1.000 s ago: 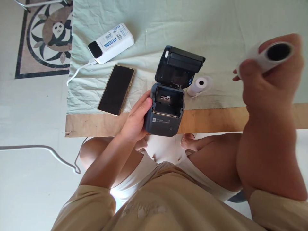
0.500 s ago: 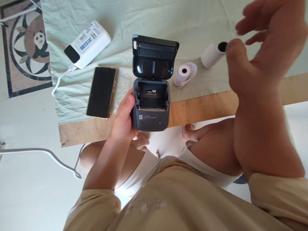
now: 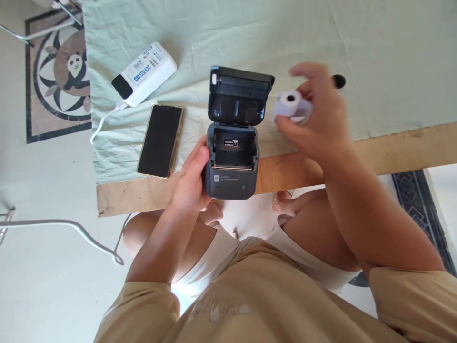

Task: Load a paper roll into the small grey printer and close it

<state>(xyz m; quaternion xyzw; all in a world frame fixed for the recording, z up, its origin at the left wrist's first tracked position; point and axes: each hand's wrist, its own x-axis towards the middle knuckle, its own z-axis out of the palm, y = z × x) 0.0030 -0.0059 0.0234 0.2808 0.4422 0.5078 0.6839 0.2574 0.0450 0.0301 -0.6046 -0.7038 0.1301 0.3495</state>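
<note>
My left hand (image 3: 193,178) is wrapped round the left side of a dark grey label printer (image 3: 230,183) and holds it over the table's front edge. Its black lid (image 3: 237,95) stands open, and the paper bay (image 3: 233,152) inside has no roll in it. My right hand (image 3: 321,112), slightly blurred, has its thumb and fingers round a small white paper roll (image 3: 290,101) with a dark core and a loose outer end. The index finger sticks up apart from the roll. Behind this hand, a second paper roll (image 3: 338,82) is mostly hidden; its dark core end shows.
A phone (image 3: 160,140) lies left of the printer. Behind it is a white power bank (image 3: 146,74) with a white cable (image 3: 102,128) plugged in. Pale green cloth (image 3: 228,33) covers the table, leaving a bare wooden front edge (image 3: 303,166). My legs are beneath.
My right hand has come down and left from the upper right onto the small paper roll, which has shifted slightly. My left hand still holds the open printer. The view has shifted a little.
</note>
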